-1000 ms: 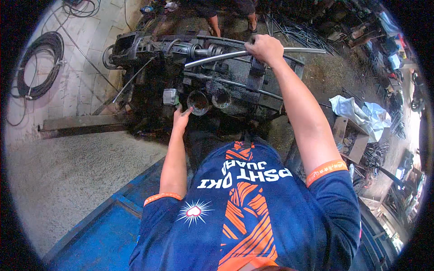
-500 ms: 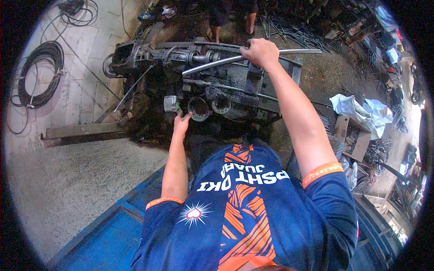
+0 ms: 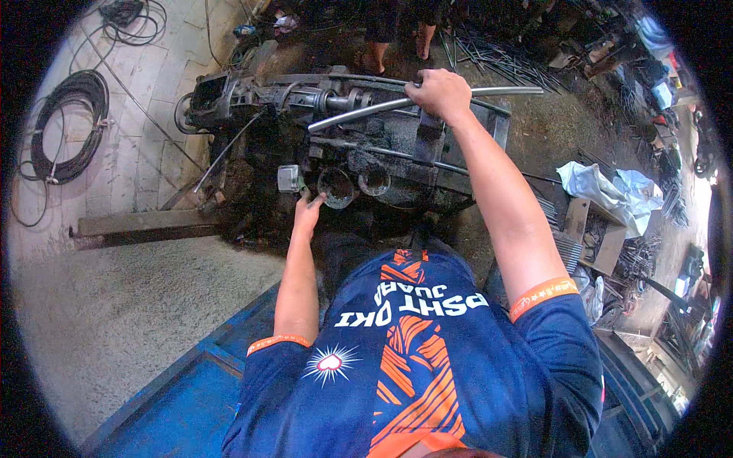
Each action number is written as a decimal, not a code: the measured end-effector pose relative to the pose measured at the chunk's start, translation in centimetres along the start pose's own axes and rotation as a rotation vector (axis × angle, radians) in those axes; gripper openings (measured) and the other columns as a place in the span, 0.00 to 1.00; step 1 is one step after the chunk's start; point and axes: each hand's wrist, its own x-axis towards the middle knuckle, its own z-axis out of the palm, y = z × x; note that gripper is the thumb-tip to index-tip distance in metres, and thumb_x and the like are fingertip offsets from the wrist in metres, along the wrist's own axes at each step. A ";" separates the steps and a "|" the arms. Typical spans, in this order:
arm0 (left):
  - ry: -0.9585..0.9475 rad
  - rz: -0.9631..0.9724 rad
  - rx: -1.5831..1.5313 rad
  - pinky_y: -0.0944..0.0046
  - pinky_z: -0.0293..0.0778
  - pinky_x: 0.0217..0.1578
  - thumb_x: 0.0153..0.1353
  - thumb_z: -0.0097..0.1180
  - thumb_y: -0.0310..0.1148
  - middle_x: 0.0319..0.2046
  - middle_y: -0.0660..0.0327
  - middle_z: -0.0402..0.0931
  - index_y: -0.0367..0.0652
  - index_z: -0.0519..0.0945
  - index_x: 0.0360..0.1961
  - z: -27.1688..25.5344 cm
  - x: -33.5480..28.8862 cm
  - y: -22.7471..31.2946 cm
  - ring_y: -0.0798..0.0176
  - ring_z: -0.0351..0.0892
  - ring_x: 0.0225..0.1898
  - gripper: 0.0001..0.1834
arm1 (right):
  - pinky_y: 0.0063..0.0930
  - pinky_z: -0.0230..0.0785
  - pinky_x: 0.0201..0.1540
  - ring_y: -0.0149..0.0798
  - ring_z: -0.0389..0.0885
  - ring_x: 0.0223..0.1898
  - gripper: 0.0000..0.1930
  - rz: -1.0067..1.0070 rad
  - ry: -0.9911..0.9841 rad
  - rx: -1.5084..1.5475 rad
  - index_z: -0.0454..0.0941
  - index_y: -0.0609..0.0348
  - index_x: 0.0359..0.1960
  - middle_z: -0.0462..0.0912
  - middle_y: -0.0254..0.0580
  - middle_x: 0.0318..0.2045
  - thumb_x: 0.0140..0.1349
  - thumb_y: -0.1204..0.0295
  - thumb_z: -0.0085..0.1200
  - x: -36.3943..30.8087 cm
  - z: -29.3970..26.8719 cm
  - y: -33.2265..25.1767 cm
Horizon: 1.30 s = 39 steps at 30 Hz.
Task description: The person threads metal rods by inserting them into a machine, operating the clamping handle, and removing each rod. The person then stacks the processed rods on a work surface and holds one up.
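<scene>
Yeah, right hand (image 3: pixel 441 95)'s curled round a rod (image 3: pixel 374 108) above the machine (image 3: pixel 393 131); left hand (image 3: pixel 307 211)'s near a grey box (image 3: pixel 289 178), can't tell its grip.

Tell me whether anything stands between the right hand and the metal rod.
Nothing visible does: the right hand is closed directly around the metal rod, which sticks out on both sides of it.

Workshop: grimy machine (image 3: pixel 374 131), metal rods (image 3: pixel 500 61)
</scene>
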 end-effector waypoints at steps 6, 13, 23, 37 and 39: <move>0.018 -0.007 0.006 0.46 0.63 0.60 0.59 0.63 0.47 0.63 0.47 0.65 0.37 0.49 0.72 -0.1 0.5 -0.3 0.51 0.63 0.65 0.49 | 0.44 0.77 0.43 0.51 0.84 0.40 0.24 0.003 0.009 0.003 0.86 0.51 0.34 0.85 0.48 0.35 0.51 0.45 0.50 0.0 -0.2 -0.3; 0.054 -0.035 -0.074 0.62 0.58 0.62 0.58 0.62 0.42 0.63 0.42 0.65 0.23 0.58 0.65 0.6 -0.4 0.9 0.53 0.62 0.66 0.43 | 0.44 0.75 0.46 0.52 0.83 0.42 0.23 0.004 -0.048 0.008 0.85 0.50 0.39 0.84 0.50 0.37 0.53 0.48 0.50 0.1 -0.5 -0.4; 0.066 -0.039 -0.053 0.59 0.57 0.63 0.59 0.61 0.42 0.64 0.42 0.63 0.26 0.58 0.66 0.7 0.1 0.1 0.50 0.61 0.67 0.42 | 0.45 0.76 0.45 0.52 0.83 0.41 0.24 -0.005 -0.054 0.002 0.84 0.50 0.39 0.84 0.49 0.37 0.54 0.46 0.49 0.0 -0.7 -0.7; 0.061 -0.028 -0.029 0.54 0.65 0.52 0.59 0.63 0.44 0.53 0.50 0.71 0.36 0.52 0.70 0.8 0.4 -0.6 0.57 0.67 0.54 0.46 | 0.44 0.76 0.44 0.51 0.83 0.40 0.24 -0.066 -0.014 -0.027 0.84 0.50 0.38 0.85 0.49 0.36 0.54 0.46 0.49 0.2 0.2 -0.3; 0.120 -0.013 -0.084 0.66 0.69 0.37 0.59 0.63 0.42 0.36 0.57 0.78 0.30 0.60 0.67 1.3 -0.2 -0.3 0.67 0.73 0.32 0.42 | 0.44 0.76 0.44 0.51 0.83 0.40 0.24 -0.069 -0.019 -0.047 0.84 0.50 0.38 0.85 0.49 0.37 0.54 0.45 0.49 0.3 0.1 -0.4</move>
